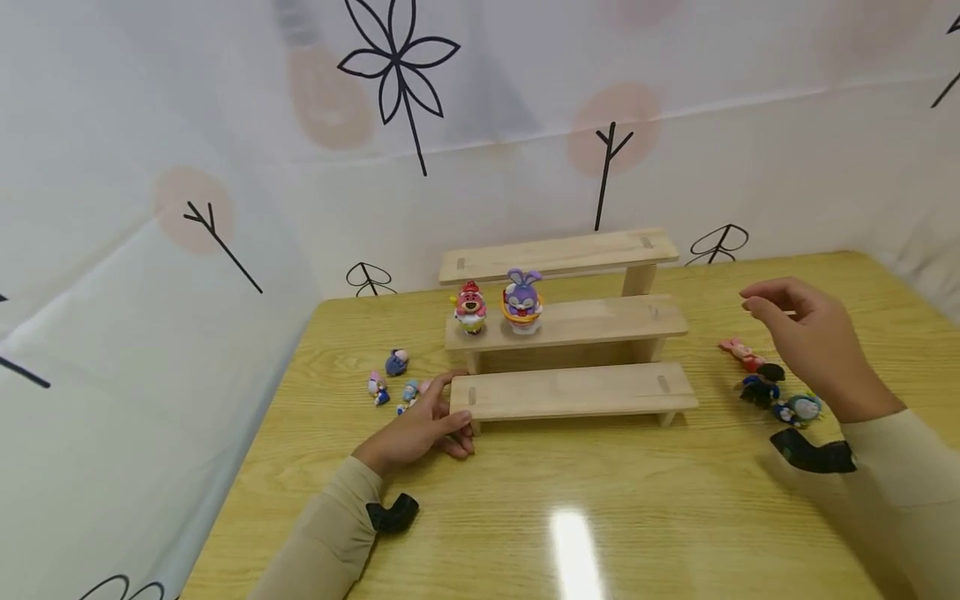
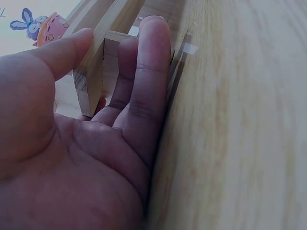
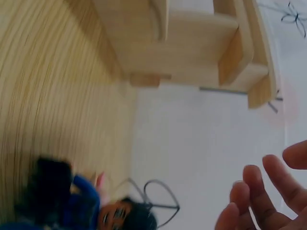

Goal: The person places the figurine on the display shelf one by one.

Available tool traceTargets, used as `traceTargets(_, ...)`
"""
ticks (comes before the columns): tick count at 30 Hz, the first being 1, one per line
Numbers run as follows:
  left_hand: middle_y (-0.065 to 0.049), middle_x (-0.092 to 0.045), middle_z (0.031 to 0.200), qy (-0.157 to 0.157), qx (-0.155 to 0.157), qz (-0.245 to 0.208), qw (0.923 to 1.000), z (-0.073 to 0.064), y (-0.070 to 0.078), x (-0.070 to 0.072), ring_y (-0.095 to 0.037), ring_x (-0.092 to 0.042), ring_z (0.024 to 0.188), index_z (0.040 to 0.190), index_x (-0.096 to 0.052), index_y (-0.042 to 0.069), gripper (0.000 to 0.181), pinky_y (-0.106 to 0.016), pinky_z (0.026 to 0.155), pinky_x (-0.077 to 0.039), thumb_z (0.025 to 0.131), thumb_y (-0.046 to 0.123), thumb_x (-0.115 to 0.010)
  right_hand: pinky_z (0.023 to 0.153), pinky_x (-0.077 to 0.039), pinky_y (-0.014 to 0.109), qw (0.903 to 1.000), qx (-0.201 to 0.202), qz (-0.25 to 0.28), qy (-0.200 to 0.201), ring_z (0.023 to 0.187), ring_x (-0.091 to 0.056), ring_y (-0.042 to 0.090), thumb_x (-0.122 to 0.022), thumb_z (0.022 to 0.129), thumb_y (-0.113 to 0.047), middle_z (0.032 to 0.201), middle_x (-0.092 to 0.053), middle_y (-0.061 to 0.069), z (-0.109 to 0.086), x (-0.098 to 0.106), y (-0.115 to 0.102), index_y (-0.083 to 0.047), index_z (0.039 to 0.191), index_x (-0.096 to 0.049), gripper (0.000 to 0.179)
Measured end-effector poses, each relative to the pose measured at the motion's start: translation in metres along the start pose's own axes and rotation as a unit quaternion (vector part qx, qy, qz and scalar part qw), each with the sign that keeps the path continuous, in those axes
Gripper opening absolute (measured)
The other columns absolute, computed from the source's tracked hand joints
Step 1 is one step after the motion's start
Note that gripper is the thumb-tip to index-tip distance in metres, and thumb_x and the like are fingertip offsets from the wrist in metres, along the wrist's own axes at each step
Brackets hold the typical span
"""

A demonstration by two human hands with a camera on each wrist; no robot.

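Observation:
A three-step wooden shelf (image 1: 577,392) stands on the table. At its left end my left hand (image 1: 420,429) holds the lowest board, thumb on top; in the left wrist view the fingers (image 2: 148,86) lie under the board (image 2: 91,81). My right hand (image 1: 817,342) hovers, fingers loosely bent and holding nothing, above a row of small figures. Among these are a pink one (image 1: 742,354), a dark-haired one in blue (image 1: 761,386) and a blue-green one (image 1: 802,409). On the middle board stand a red-pink bear figure (image 1: 471,308) and a purple rabbit figure (image 1: 522,302).
Left of the shelf lie several small figures, among them a dark blue one (image 1: 397,362) and a pink-and-blue one (image 1: 378,388); some are partly hidden by my left hand. Behind the wooden table (image 1: 480,517) hangs a white cloth (image 1: 495,192) with plant drawings.

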State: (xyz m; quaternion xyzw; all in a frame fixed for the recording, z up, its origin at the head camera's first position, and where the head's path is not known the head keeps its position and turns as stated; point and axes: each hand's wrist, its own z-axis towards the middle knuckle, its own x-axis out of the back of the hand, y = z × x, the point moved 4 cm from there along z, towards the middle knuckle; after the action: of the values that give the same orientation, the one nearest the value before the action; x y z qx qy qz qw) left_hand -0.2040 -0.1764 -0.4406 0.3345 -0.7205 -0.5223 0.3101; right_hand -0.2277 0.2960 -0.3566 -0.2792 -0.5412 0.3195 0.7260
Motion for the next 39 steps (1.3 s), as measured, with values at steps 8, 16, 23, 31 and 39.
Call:
traceTargets(8,-0.016,-0.065,0.1,0.0,-0.001,0.002,1.0,0.0,0.0,-0.002,-0.024,-0.072,0.087,0.155,-0.016,0.036,0.066,-0.042,0.081,-0.062,0.103,0.031,-0.057,0.066,-0.043,0.02,0.9935,-0.034,-0.077,-0.076,0.084,-0.041,-0.017,-0.047,0.105,-0.042,0.12,-0.061,0.004,0.012,0.005,0.036,-0.008,0.135,-0.055,0.046)
traceTargets(16,-0.016,-0.066,0.099,0.0,-0.004,0.008,1.0,0.001,0.002,0.002,-0.023,-0.072,0.085,0.156,-0.013,0.033,0.067,-0.042,0.08,-0.063,0.104,0.029,-0.055,0.071,-0.053,0.053,0.9817,-0.042,-0.107,-0.152,0.106,-0.055,0.051,-0.045,0.107,-0.037,0.127,-0.051,0.039,0.017,-0.004,0.054,0.004,0.135,-0.051,0.051)
traceTargets(23,-0.015,-0.066,0.099,-0.005,-0.004,0.01,0.9999,0.0,0.003,0.0,-0.022,-0.072,0.085,0.156,-0.012,0.032,0.067,-0.041,0.08,-0.063,0.105,0.028,-0.054,0.065,-0.056,0.046,0.97,-0.072,-0.115,-0.201,0.099,-0.06,0.049,-0.046,0.105,-0.044,0.129,-0.046,0.044,0.017,-0.01,0.066,0.006,0.137,-0.048,0.06)
traceTargets(31,-0.014,-0.066,0.097,-0.009,-0.01,0.004,0.9999,0.0,0.005,0.0,-0.021,-0.071,0.084,0.157,-0.012,0.031,0.065,-0.04,0.079,-0.063,0.106,0.025,-0.053,0.068,-0.055,0.045,0.9665,-0.074,-0.117,-0.216,0.098,-0.062,0.046,-0.048,0.104,-0.043,0.129,-0.048,0.044,0.016,-0.013,0.071,0.006,0.134,-0.051,0.057)
traceTargets(39,-0.013,-0.066,0.097,-0.004,-0.011,0.004,0.9999,-0.001,0.005,-0.001,-0.021,-0.071,0.084,0.156,-0.012,0.032,0.065,-0.04,0.079,-0.063,0.105,0.026,-0.053,0.069,-0.056,0.045,0.963,-0.069,-0.117,-0.233,0.096,-0.064,0.044,-0.05,0.105,-0.039,0.128,-0.05,0.046,0.018,-0.014,0.07,0.007,0.132,-0.053,0.054)
